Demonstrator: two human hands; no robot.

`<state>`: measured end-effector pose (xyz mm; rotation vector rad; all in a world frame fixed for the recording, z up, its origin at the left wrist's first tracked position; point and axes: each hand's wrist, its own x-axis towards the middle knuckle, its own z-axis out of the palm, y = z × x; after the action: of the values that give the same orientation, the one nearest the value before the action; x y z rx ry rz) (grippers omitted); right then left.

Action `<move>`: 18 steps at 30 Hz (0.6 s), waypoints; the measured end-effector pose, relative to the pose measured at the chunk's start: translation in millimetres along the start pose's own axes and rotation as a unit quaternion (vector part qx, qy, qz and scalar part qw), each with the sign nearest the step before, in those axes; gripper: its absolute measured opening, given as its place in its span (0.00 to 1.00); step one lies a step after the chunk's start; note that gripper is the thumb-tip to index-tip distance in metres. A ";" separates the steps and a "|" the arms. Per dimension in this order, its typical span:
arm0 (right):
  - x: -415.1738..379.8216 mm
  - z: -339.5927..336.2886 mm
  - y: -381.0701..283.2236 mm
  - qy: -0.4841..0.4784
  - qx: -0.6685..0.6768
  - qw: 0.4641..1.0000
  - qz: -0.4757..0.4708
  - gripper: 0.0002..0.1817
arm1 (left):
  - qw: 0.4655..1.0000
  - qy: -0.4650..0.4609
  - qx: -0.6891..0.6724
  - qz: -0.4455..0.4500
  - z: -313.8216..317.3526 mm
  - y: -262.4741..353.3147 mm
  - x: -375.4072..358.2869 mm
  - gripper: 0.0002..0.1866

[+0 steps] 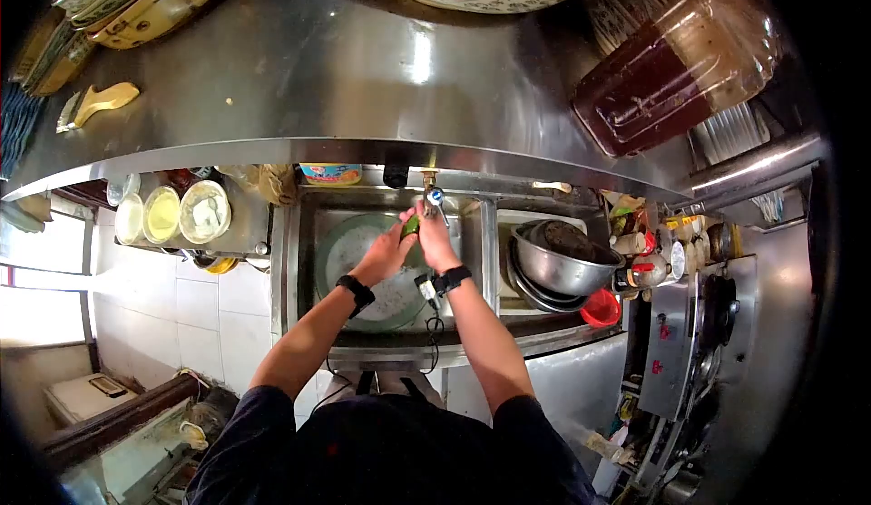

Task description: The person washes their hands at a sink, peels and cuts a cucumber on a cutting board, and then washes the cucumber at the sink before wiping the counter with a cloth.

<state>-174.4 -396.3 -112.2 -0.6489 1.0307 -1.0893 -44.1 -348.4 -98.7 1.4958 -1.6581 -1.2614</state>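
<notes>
Over the sink [464, 296], both hands are close together just below the tap [430, 181]. Between them shows a small green vegetable [411, 225], too small for me to tell its kind. My left hand [386, 253] has its fingers closed round it from the left. My right hand [437, 240] is closed against its other side, and its fingers partly hide it. Beneath the hands a large green basin [337, 310] sits in the sink, with what looks like water and foam in it. Each wrist wears a black band.
In the right-hand sink stand a metal bowl [576, 275] with a dark round thing in it and a red bowl [600, 308]. White tubs [207, 212] stand at left. A steel shelf [336, 78] overhangs the sink, bearing dishes, a brush [98, 106] and a dark red container [644, 88].
</notes>
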 end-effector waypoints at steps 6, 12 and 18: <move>-9.1 0.8 5.0 -0.002 -0.008 1.000 -0.014 0.09 | 0.999 0.024 0.034 0.013 -3.0 -5.1 -13.3 0.23; -22.6 -8.7 1.3 -0.060 0.104 0.992 0.043 0.10 | 0.967 -0.077 -0.224 -0.094 -9.3 -6.0 -23.0 0.25; -17.1 -9.5 11.4 -0.073 0.162 0.982 0.064 0.10 | 0.838 -0.117 -0.495 -0.198 -2.9 -8.4 -24.3 0.26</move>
<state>-180.3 -375.8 -119.7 -0.3879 0.7361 -1.0514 -32.8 -325.2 -100.8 1.0247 -0.5396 -2.1335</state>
